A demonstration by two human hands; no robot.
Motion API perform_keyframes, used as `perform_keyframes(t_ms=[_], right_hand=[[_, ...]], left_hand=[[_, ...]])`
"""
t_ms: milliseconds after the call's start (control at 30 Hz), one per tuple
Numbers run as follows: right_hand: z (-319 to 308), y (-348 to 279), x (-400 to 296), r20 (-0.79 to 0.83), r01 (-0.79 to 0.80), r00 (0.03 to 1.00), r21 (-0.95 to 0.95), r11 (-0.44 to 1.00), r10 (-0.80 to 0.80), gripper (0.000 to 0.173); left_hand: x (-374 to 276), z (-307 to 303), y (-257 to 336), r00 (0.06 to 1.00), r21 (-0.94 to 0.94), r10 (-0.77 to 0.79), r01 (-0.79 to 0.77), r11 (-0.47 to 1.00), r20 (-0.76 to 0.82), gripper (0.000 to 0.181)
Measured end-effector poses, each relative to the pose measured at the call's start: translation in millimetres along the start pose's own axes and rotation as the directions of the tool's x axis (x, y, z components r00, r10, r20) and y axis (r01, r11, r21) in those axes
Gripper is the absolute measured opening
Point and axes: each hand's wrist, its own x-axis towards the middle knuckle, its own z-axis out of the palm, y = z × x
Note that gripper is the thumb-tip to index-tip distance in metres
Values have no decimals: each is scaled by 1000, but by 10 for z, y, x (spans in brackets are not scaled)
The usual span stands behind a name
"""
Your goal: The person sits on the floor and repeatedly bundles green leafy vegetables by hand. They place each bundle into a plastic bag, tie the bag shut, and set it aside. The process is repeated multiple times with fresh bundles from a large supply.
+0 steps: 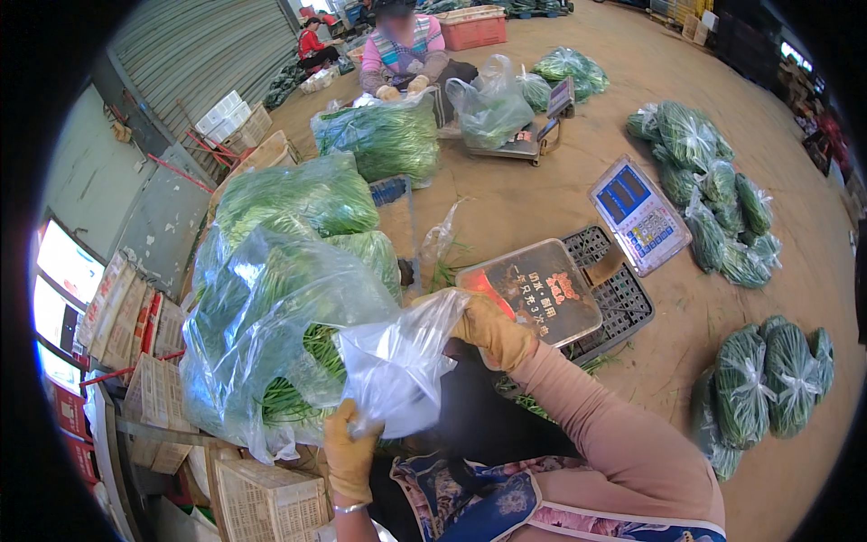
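Note:
Stretched between my two gloved hands is a clear plastic bag (pixel 399 359) with no greens visible in it. My left hand (pixel 350 440) pinches its lower left edge, while my right hand (pixel 494 328) grips the upper right end. Just left of the bag lies a large clear sack of long green stalks (pixel 271 325), its torn or opened side showing bare greens (pixel 324 349). Beyond my right hand sits a digital scale's platform (pixel 535 291), with nothing on it; the scale's display and keypad (pixel 639 213) stand at its far right.
Tied bags of greens (pixel 704 149) lie in a pile at right, with more bags (pixel 765 386) nearer me. Across from me a person (pixel 403 54) sits behind a bulging sack (pixel 379 132) and a second scale (pixel 508 146). Plastic crates (pixel 271 498) stand at lower left.

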Motion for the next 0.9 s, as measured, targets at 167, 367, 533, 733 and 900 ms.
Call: perform_keyframes(t_ms=[167, 367, 533, 733, 900], right_hand=[[-700, 122, -64, -176, -239, 886, 618, 749, 428, 26], [-871, -13, -25, -493, -174, 814, 296, 939, 306, 20], [-61, -889, -30, -40, 25, 998, -348, 937, -41, 41], [-355, -911, -162, 72, 176, 981, -733, 657, -182, 53], [-1042, -320, -380, 26, 101, 961, -960, 262, -277, 36]], left_hand=[[-79, -669, -835, 841, -808, -526, 218, 547, -130, 25], [-104, -471, -990, 882, -141, -376, 349, 926, -284, 55], [748, 106, 835, 905, 335, 361, -276, 901, -224, 75], [1101, 119, 330, 924, 281, 328, -268, 922, -197, 49], [967, 210, 613, 940, 102, 278, -262, 960, -198, 44]])
